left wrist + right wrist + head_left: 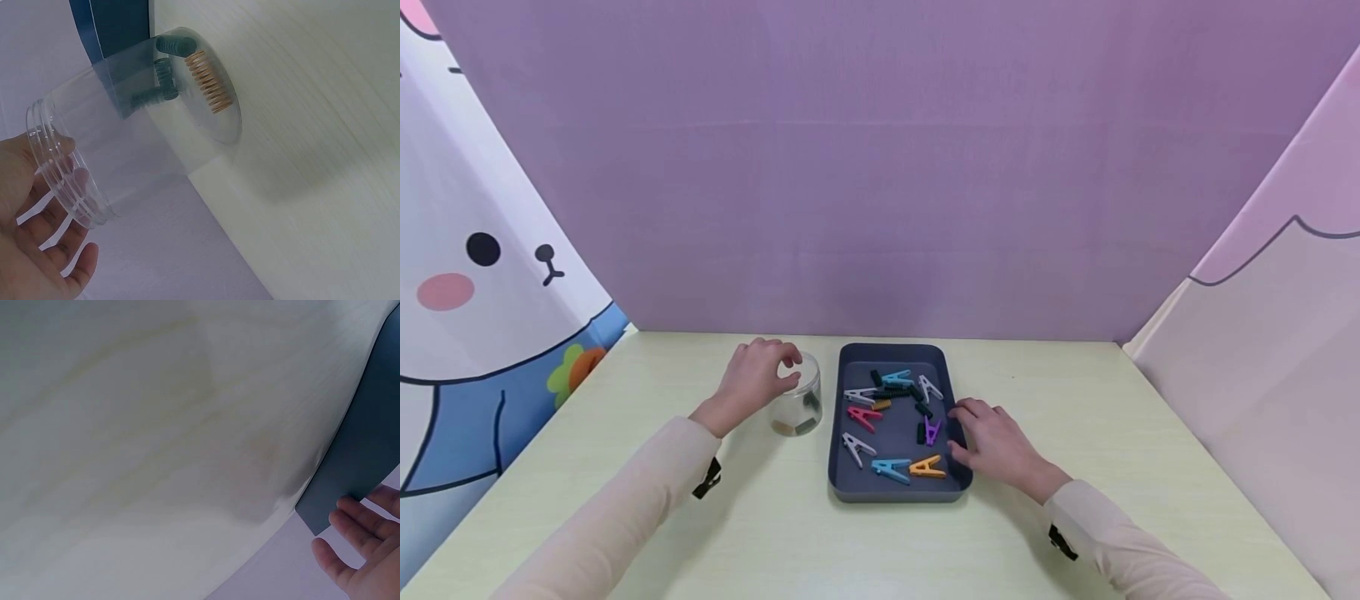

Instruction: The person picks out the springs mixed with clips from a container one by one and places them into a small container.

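Note:
My left hand (758, 377) is at the mouth of a clear plastic jar (131, 131), its fingers apart and loosely bent by the threaded rim; whether they touch it I cannot tell. Inside the jar lie an orange spring (209, 82) and several dark green springs (176, 45). Beside the right wall of a dark grey tray (889, 493) is my right hand (1000, 446), fingers extended to its edge. Several small plastic clips lie in the tray, among them a red clip (865, 417), a purple clip (932, 431) and an orange clip (927, 467). Dark springs (891, 394) lie among them.
A pale wooden table (760, 533) carries the jar and tray side by side, jar on the left. Behind the table rises a purple cloth backdrop (880, 183). Printed cloths (497, 333) hang on both sides.

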`<state>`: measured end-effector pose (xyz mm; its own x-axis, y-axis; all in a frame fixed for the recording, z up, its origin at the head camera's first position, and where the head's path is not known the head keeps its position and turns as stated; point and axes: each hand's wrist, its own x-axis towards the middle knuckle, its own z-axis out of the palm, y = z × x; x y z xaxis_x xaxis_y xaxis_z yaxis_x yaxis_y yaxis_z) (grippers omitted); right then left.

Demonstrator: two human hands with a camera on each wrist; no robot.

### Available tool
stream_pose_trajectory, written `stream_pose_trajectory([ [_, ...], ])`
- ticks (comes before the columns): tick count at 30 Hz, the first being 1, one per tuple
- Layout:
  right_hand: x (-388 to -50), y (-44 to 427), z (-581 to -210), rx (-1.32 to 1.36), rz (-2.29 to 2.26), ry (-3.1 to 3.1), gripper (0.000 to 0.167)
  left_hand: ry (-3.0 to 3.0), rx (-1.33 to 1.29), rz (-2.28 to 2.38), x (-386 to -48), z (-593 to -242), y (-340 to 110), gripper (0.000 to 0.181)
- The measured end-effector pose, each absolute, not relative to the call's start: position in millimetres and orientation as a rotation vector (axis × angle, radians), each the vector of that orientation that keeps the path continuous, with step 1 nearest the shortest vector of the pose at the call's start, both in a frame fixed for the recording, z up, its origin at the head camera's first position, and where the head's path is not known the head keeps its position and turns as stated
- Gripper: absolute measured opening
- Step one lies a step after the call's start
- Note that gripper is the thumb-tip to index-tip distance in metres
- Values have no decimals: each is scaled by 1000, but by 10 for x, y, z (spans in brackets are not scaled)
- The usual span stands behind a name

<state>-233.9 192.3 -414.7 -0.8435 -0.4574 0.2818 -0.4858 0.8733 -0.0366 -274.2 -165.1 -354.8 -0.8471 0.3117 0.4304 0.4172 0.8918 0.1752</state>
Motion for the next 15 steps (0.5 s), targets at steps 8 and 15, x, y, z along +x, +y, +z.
stream_pose_trajectory([
  [8,-2340,1917,-4147,708,153,-2791,46,-2621,-560,-370,-2738,-3516,-1613,19],
  [15,-2332,1916,-4139,705,148,-2795,45,-2574,-597,-373,-2724,-3462,-1490,18],
])
